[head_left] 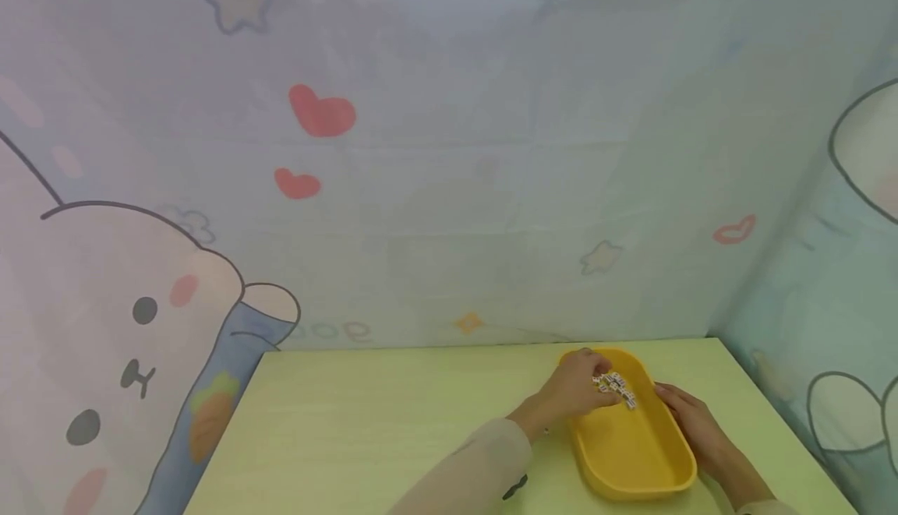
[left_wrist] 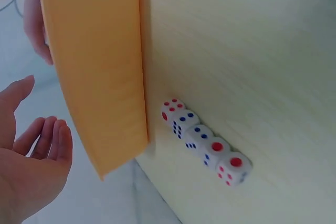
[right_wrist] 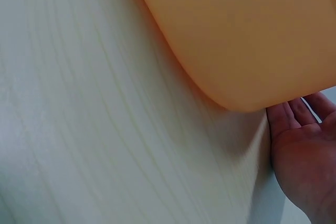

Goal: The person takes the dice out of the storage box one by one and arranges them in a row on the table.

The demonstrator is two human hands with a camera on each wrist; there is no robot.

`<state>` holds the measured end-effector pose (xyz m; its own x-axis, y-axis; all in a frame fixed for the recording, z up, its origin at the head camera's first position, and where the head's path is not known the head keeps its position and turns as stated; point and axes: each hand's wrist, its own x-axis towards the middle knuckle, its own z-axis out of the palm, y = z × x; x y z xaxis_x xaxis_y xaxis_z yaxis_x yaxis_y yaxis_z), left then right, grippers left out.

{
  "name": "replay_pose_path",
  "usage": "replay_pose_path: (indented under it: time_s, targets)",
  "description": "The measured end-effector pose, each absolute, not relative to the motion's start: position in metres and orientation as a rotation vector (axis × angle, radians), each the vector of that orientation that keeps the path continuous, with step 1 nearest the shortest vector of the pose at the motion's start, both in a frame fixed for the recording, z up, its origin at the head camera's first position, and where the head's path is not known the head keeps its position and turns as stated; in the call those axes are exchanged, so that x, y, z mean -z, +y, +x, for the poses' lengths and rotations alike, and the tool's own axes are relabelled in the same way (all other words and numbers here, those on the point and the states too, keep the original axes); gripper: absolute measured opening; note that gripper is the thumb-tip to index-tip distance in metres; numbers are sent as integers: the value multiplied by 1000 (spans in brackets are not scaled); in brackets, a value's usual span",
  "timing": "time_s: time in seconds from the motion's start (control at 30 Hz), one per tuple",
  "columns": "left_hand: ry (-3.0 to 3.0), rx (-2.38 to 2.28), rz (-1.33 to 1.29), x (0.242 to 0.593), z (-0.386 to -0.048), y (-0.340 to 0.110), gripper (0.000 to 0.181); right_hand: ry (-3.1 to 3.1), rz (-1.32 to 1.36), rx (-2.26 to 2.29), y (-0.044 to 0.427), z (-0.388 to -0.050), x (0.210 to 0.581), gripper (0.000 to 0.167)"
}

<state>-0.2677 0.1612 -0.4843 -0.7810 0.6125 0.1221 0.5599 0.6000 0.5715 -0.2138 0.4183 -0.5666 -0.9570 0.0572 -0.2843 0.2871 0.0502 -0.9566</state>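
Observation:
My left hand (head_left: 578, 384) is over the far left part of a yellow tray (head_left: 631, 460), next to a cluster of small white dice (head_left: 617, 389) inside it. The left wrist view has this hand (left_wrist: 39, 163) with loosely bent fingers and thumb apart, nothing visible between them. Outside the tray wall (left_wrist: 97, 72), a row of several white dice (left_wrist: 205, 142) with red and blue dots lies on the table. Along the tray's right side, my right hand (head_left: 694, 425) touches the outer wall near the rim. Its fingers (right_wrist: 302, 111) are partly hidden behind the tray in the right wrist view.
The tray stands on a pale yellow-green table (head_left: 365, 421), near its right end. Behind the table hangs a printed cloth (head_left: 449, 149) with hearts, stars and a cartoon animal. A small dark object (head_left: 515, 488) shows beside the left sleeve.

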Motion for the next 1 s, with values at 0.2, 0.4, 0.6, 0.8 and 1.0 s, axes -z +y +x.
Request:
replay_pose_path:
  time_s: [0.2,0.4,0.6,0.8,1.0]
  targets:
    - [2795,-748,940,494,-272,185,50,2140,356,2035,417,-214,567,80]
    - [2754,-605,985,500,-268,199,59,2166,352,2032,416,-214,568,81]
    - [2746,-699,901,510,-260,215,59,2188,378,1997,419,-213,568,82]
    - [2752,-851,729,522,-253,226,51,2206,376,1999,420,-214,569,80]
    - [2749,-911,675,530,-252,230,40,2280,374,1943,420,-216,570,78]
